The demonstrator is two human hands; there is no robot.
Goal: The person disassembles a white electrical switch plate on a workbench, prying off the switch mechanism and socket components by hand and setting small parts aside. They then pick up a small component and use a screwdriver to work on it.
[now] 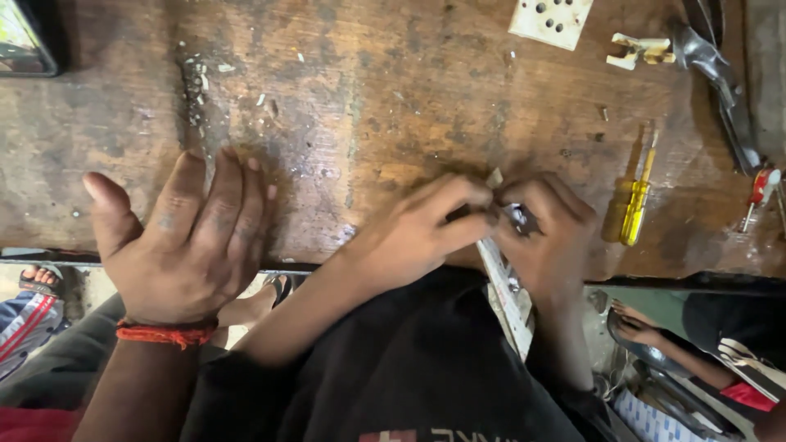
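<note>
My left hand [409,233] and my right hand [544,237] meet at the near edge of a worn wooden bench [368,98]. Both pinch a small shiny metal part [519,218] at the top end of a long white strip [509,299], which runs down toward my lap. A small pale tip [494,177] sticks up between my fingers. What the part is stays hidden by my fingertips. Another person's hand [184,241], with a red thread [164,334] on the wrist, lies flat on the bench to the left, apart from mine.
A yellow screwdriver [634,205] lies just right of my right hand. Farther back are a white socket plate [550,18], a broken white plug piece [639,49], metal pliers [720,82] and a red-handled tester [761,192]. Sandalled feet [41,278] show below the bench.
</note>
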